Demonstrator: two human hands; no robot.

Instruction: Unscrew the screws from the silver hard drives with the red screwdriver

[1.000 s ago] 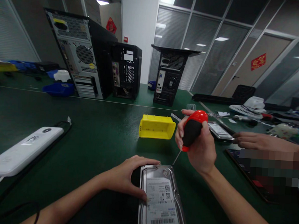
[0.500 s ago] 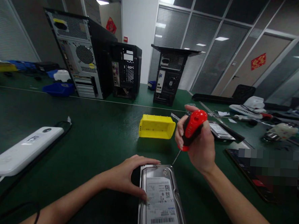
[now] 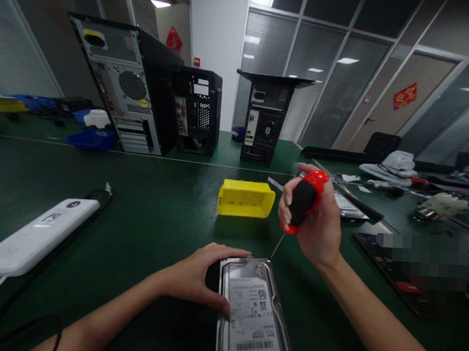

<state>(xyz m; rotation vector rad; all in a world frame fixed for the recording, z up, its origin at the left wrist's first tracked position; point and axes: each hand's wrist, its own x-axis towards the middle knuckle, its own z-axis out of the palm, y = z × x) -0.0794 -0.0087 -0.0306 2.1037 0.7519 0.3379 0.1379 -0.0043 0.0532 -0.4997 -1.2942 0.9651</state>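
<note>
A silver hard drive (image 3: pixel 254 309) with a white label lies face up at the bottom middle of the view. My left hand (image 3: pixel 202 277) grips it from the left, thumb on its side edge and fingers along the far end. Wrapped in my right hand (image 3: pixel 321 228) is a red and black screwdriver (image 3: pixel 303 201), tilted, its thin shaft reaching down to the drive's far right corner. Any screw under the tip is too small to make out. Just beyond the drive stands a yellow bin (image 3: pixel 245 200), its open side facing me.
Several computer cases stand at the back, including a large tower (image 3: pixel 132 84). A white power strip (image 3: pixel 36 235) with a black cable lies left. On the right are a second hard drive (image 3: pixel 349 206) and a dark phone-like slab (image 3: pixel 387 275), partly blurred out. A blue bin (image 3: pixel 91 140) sits back left.
The screwdriver handle has turned in my right hand, its black grip now facing me, and the hand has shifted slightly right. My left hand and the hard drive stay put.
</note>
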